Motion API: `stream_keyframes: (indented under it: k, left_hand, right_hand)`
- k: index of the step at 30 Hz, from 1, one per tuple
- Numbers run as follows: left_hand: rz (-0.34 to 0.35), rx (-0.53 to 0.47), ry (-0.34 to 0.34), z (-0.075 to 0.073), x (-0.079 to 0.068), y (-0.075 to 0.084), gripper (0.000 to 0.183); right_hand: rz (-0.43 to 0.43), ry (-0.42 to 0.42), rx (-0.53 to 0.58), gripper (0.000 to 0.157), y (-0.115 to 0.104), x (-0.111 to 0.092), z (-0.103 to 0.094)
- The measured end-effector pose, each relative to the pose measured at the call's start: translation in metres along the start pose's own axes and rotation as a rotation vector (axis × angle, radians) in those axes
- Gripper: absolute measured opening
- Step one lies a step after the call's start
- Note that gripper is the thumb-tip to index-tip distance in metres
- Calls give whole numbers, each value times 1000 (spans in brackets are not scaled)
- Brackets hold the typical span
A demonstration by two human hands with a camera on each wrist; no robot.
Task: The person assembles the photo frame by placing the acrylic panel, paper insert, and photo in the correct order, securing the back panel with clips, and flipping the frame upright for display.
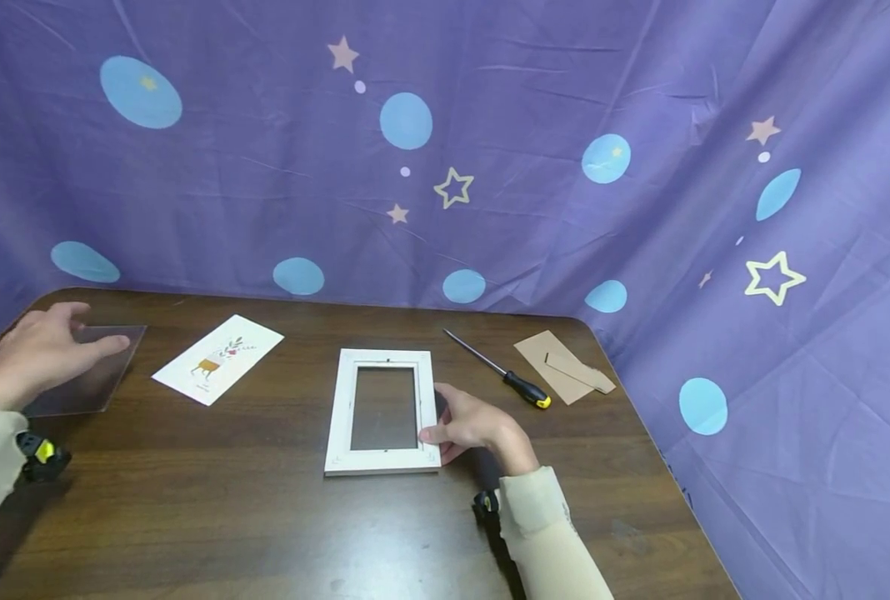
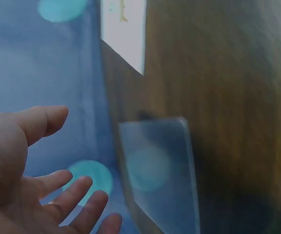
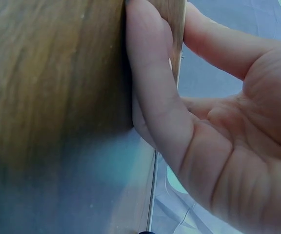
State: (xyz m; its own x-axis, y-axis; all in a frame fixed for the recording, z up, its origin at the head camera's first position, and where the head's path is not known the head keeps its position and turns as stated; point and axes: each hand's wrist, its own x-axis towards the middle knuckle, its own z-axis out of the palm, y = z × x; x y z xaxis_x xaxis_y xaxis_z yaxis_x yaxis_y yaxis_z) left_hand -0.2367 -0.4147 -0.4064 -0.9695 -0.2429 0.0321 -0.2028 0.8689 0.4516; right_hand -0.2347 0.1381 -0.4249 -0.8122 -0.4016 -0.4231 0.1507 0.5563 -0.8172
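Note:
My right hand point(image 1: 478, 425) grips a white picture frame point(image 1: 342, 417) by its right side, thumb on the top face and fingers at the outer edge. The frame's middle is an open rectangle through which the brown table shows. Seen from the right wrist, the fingers point(image 3: 162, 97) are bent close along the table surface. At the far left, my left hand point(image 1: 40, 350) is spread above a clear plastic sheet point(image 1: 88, 387), with nothing between thumb and fingers. The left wrist view shows that sheet point(image 2: 162, 165) lying flat, apart from the fingertips.
A white card with an animal drawing point(image 1: 208, 375) lies between sheet and frame. To the frame's right are a screwdriver point(image 1: 516, 382) with a black and yellow handle and a brown backing board point(image 1: 557, 354) with its stand strip. A purple patterned curtain point(image 1: 535, 208) borders the wooden table point(image 1: 250, 508).

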Motion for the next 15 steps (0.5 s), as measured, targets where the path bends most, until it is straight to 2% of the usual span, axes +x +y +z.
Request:
stream_keyframes:
  k: [7, 12, 15]
  left_hand:
    - [-133, 48, -51, 3, 5, -21, 112]
    - [-143, 83, -61, 5, 9, -34, 119]
    - [-176, 127, -85, 6, 10, -39, 119]
  right_hand:
    - [1, -3, 2, 90, 0, -1, 0]
    - [1, -2, 1, 89, 0, 0, -1]
    - [-7, -5, 10, 87, -1, 1, 0]
